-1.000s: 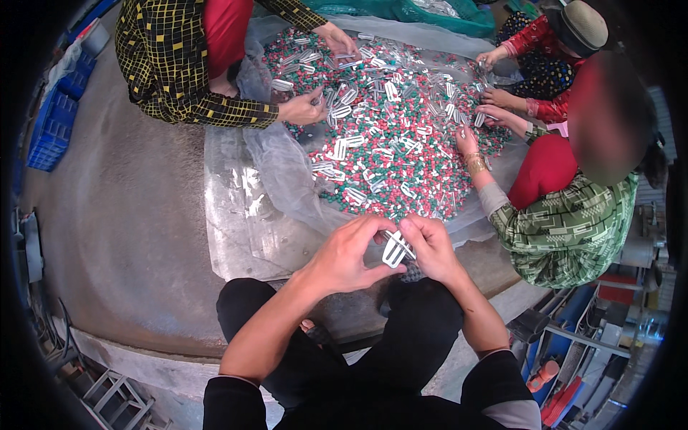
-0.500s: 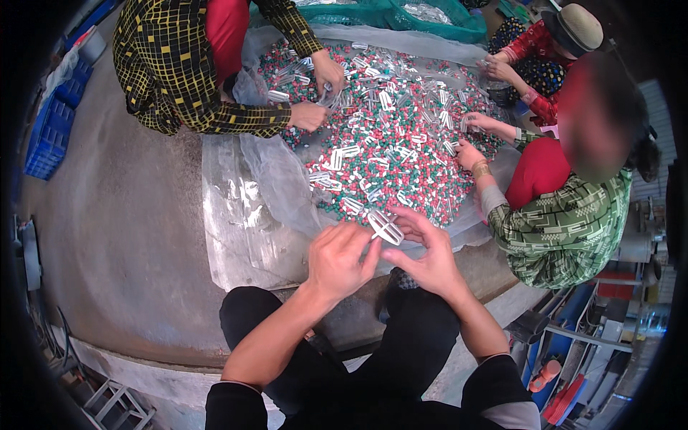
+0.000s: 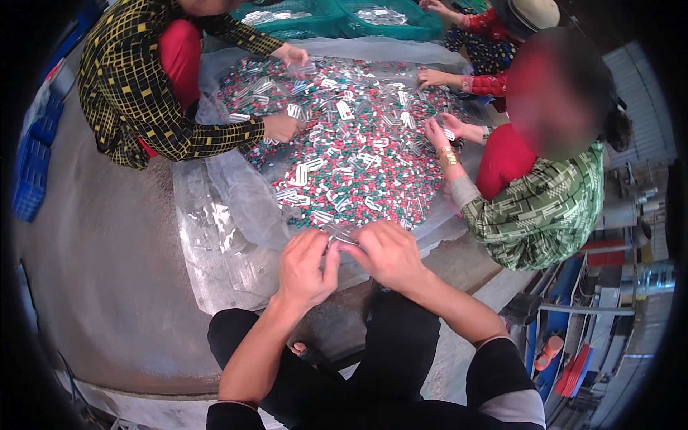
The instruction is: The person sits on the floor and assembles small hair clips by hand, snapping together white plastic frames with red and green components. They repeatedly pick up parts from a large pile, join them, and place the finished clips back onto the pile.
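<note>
My left hand (image 3: 307, 266) and my right hand (image 3: 389, 252) meet at the near edge of a spread of small pellets. Between their fingertips, both pinch a slotted silvery piece (image 3: 341, 235), seen nearly edge-on and partly covered by the fingers. Past my hands lies the layer of red, green and white pellets (image 3: 358, 186), with many pale slotted pieces (image 3: 301, 174) strewn through it. Whether a second piece is in my grip, I cannot make out.
A translucent sheet (image 3: 244, 197) lies under the pellets. Left sits a co-worker in a checked shirt (image 3: 136, 86); right, one in green (image 3: 537, 208); beyond, one in red (image 3: 491, 84). Green baskets (image 3: 390, 27) at the back hold similar pieces. Blue crates (image 3: 32, 168) stand far left.
My fingers have closed in, and the slotted piece has turned from its broad face to nearly edge-on. The whole view has shifted. The co-workers' hands have moved among the pellets.
</note>
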{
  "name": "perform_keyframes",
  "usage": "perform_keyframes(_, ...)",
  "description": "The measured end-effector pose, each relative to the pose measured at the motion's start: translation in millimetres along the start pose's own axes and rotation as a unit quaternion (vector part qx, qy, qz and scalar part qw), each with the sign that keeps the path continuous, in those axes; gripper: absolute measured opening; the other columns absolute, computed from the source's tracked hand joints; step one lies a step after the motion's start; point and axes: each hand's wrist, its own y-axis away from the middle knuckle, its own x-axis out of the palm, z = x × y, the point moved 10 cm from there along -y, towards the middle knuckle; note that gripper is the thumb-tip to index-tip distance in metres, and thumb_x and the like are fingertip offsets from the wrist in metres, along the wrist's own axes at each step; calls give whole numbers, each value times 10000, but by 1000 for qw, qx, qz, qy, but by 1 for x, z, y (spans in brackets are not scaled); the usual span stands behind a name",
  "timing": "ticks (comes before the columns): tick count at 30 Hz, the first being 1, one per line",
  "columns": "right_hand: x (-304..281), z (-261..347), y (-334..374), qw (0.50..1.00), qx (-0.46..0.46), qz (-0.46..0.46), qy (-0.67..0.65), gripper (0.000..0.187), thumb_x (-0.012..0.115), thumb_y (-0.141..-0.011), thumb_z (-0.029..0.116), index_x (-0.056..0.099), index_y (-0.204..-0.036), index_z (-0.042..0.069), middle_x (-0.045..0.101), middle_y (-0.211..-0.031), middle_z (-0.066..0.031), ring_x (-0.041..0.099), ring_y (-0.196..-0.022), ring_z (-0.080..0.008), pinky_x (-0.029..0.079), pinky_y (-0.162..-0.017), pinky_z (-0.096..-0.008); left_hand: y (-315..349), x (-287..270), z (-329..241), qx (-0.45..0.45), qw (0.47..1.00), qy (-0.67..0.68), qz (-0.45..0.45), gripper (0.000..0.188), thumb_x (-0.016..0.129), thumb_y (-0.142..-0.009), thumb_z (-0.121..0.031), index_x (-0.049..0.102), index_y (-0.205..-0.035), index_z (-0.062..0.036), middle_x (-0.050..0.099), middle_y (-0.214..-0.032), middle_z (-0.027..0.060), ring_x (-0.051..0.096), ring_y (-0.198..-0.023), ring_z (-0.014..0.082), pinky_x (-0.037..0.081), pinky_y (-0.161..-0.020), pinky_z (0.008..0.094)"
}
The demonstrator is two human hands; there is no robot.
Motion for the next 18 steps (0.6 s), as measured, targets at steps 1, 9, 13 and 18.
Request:
perform_keyframes(1, 2, 3, -1, 1000, -10, 7, 17, 232, 772, -801, 179, 590, -869, 51, 620, -772, -87, 631, -687, -268, 512, -622, -383, -1, 2, 2, -2, 1000, -4, 6, 77, 638, -843, -65, 592, -821, -8, 572, -758, 142, 587, -689, 336, 465, -649, 425)
perform_keyframes(9, 47, -7, -9, 983, 4, 147, 106, 169, 643, -837, 209, 583, -836, 50, 620, -763, -104, 622, -772, -260, 447, -805, -415, -7, 7, 16, 37, 995, -88, -26, 92, 633, -882, -97, 609, -841, -18, 578, -779, 127, 586, -718, 315, 453, -655, 421)
perform_keyframes(13, 67, -25, 5, 982, -10, 138, 132, 180, 620, -857, 221, 627, -778, 60, 636, -720, -103, 631, -755, -250, 407, -919, -461, -5, 24, 28, 11, 995, -102, 5, 103, 638, -898, -103, 612, -862, -10, 617, -799, 130, 624, -747, 304, 485, -683, 401)
perform_keyframes(18, 66, -32, 3, 987, -13, 108, 120, 270, 567, -902, 222, 638, -698, 61, 627, -620, -108, 637, -646, -269, 404, -940, -459, 11, 56, 83, -289, 945, 156, 3, 299, 570, -999, -251, 597, -1126, 18, 719, -993, 124, 690, -926, 207, 522, -831, 346)
